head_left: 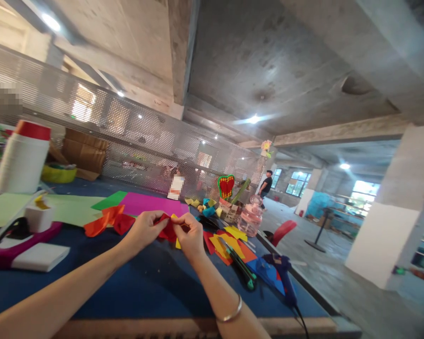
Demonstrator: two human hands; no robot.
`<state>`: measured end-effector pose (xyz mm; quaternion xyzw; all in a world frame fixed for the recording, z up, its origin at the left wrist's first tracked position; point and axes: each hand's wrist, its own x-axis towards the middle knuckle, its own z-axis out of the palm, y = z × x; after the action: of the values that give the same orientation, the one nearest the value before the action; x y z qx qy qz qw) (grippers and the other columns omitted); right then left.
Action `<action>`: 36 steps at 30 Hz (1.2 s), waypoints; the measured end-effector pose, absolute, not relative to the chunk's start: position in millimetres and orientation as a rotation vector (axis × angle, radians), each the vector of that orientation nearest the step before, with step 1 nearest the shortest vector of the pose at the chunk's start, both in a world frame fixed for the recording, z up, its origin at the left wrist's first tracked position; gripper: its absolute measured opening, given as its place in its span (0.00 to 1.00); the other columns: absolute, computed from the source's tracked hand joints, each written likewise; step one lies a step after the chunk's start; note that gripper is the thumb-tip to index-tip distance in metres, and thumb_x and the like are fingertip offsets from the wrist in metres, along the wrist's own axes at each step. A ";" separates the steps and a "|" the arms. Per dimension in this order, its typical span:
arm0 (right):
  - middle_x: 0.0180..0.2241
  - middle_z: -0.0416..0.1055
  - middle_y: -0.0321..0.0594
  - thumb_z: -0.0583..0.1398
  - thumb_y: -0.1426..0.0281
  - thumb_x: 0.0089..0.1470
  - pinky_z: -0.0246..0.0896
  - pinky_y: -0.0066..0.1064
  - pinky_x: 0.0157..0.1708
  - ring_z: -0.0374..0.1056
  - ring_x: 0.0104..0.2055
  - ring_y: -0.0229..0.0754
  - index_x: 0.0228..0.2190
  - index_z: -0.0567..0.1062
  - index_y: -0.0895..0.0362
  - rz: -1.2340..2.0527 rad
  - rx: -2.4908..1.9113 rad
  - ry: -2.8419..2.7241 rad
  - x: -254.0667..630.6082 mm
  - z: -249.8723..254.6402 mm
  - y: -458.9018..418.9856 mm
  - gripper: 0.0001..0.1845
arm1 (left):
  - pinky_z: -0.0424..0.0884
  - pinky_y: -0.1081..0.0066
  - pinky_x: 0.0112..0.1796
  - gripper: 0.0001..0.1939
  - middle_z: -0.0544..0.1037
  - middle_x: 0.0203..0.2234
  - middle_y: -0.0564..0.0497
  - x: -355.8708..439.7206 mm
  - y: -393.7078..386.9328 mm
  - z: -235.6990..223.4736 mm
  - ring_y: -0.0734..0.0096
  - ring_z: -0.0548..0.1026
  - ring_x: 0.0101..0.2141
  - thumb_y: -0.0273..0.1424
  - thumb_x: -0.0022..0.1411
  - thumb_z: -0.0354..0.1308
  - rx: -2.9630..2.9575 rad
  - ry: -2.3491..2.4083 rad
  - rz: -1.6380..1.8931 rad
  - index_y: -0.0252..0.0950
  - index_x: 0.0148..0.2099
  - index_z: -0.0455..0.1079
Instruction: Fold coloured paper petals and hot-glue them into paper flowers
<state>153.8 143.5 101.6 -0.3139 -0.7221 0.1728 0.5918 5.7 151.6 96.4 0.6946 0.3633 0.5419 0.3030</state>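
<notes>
Over the blue-topped table [134, 287], my left hand [149, 231] and my right hand [190, 235] meet with fingertips nearly touching. Both pinch a red craft piece [167, 231], which looks like paper or thin felt; a small yellow bit [173, 216] shows at the right fingertips. The fingers hide much of it. Left of my hands lie crumpled orange and red pieces [106, 221], with a magenta sheet [151, 203] behind. To the right are yellow cut pieces [223, 246], a green-and-black utility knife [239, 264] and a dark blue glue gun [285, 278] with its cord.
A power strip [53, 233] with a white plug and a stack of white cups [23, 157] stand left. A pink clear jar [250, 217] and a red heart-shaped decoration [226, 187] are back right. A perforated metal panel [144, 155] borders the table. A person [266, 183] stands far off.
</notes>
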 end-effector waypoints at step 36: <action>0.32 0.69 0.42 0.53 0.72 0.56 0.60 0.30 0.36 0.66 0.36 0.42 0.32 0.67 0.57 -0.309 -1.068 -2.181 160.6 91.2 144.6 0.04 | 0.61 0.71 0.33 0.09 0.77 0.29 0.50 2.7 149.8 89.3 0.64 0.75 0.33 0.32 0.62 0.44 2.387 1.327 1.247 0.39 0.36 0.66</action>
<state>160.6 144.6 91.2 -0.4103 -0.8378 -0.1186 0.3401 2.7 149.8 89.3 0.7930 0.4411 0.4144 0.0697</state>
